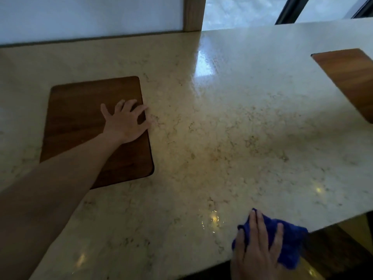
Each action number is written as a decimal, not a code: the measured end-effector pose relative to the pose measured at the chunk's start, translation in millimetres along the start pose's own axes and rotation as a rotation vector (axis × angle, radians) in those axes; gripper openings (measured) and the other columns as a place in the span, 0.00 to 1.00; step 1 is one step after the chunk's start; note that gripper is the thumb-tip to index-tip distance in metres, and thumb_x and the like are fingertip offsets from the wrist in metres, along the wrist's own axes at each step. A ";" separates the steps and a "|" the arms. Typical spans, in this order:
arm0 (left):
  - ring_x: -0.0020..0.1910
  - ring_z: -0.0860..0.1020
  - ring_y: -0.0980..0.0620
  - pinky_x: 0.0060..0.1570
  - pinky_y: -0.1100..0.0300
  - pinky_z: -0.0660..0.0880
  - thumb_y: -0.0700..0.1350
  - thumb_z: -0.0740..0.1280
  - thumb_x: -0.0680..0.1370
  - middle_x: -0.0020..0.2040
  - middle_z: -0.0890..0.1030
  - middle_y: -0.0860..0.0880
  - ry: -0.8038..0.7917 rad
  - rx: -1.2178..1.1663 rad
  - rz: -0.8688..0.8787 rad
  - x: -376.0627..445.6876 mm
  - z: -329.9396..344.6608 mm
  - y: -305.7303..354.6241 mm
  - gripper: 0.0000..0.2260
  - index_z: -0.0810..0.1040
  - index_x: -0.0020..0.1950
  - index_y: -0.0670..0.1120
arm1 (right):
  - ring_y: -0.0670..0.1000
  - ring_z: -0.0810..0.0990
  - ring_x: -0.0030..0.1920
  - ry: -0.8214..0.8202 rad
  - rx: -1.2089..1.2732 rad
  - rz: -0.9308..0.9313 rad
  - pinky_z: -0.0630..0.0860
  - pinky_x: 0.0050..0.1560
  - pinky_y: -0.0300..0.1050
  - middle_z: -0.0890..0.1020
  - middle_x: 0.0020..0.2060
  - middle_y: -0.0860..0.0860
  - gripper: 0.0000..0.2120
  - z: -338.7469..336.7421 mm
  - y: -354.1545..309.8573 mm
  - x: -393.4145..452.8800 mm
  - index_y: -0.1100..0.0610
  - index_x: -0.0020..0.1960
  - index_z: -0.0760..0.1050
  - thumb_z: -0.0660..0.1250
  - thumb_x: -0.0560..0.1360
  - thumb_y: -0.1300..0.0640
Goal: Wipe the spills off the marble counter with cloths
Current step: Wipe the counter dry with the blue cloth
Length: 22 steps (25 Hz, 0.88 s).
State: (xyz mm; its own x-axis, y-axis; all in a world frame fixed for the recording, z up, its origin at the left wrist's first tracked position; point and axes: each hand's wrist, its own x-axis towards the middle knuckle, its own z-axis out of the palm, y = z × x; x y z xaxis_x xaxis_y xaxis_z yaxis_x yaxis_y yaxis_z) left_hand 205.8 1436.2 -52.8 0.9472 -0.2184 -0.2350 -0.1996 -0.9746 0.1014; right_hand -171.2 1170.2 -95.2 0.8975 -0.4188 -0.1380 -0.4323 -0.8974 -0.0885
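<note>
- Near the worktop's (252,118) front edge, a blue cloth (290,243) is pressed flat under the right hand (257,249), fingers straight and slightly spread; a wet patch (212,221) lies just beside it.
- On the wooden board (80,122), the left hand (126,120) is rested, fingers spread, nothing held; the cloth could be swept over the edge.

A wooden post (192,14) divides white wall (90,15) from bright window (240,11).
</note>
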 end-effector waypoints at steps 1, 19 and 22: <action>0.80 0.47 0.44 0.71 0.26 0.41 0.70 0.49 0.79 0.81 0.53 0.52 0.021 0.010 -0.019 1.3 0.2 -7.9 0.28 0.58 0.77 0.63 | 0.60 0.55 0.78 0.018 0.020 0.020 0.48 0.78 0.61 0.69 0.74 0.52 0.28 0.7 -19.3 2.0 0.59 0.70 0.74 0.48 0.81 0.46; 0.81 0.49 0.40 0.70 0.23 0.47 0.71 0.43 0.77 0.82 0.52 0.51 0.089 0.062 0.004 10.9 23.2 -48.2 0.29 0.50 0.79 0.67 | 0.57 0.43 0.80 -0.006 0.182 -0.300 0.55 0.68 0.77 0.55 0.79 0.41 0.24 -66.6 -324.5 534.9 0.45 0.78 0.57 0.47 0.83 0.45; 0.80 0.51 0.39 0.69 0.22 0.49 0.71 0.46 0.78 0.82 0.54 0.50 0.103 0.061 0.009 14.2 23.3 -48.7 0.29 0.53 0.79 0.66 | 0.59 0.42 0.80 -0.012 0.145 -0.300 0.52 0.69 0.77 0.55 0.79 0.44 0.25 -72.9 -367.9 598.5 0.47 0.79 0.54 0.46 0.83 0.46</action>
State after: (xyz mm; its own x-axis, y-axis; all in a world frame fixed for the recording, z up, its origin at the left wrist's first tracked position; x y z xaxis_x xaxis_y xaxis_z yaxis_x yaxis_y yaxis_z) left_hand 223.1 1479.4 -83.6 0.9654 -0.2243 -0.1330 -0.2204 -0.9745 0.0433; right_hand 531.3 1239.6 -73.3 0.9860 -0.1365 -0.0957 -0.1575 -0.9511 -0.2658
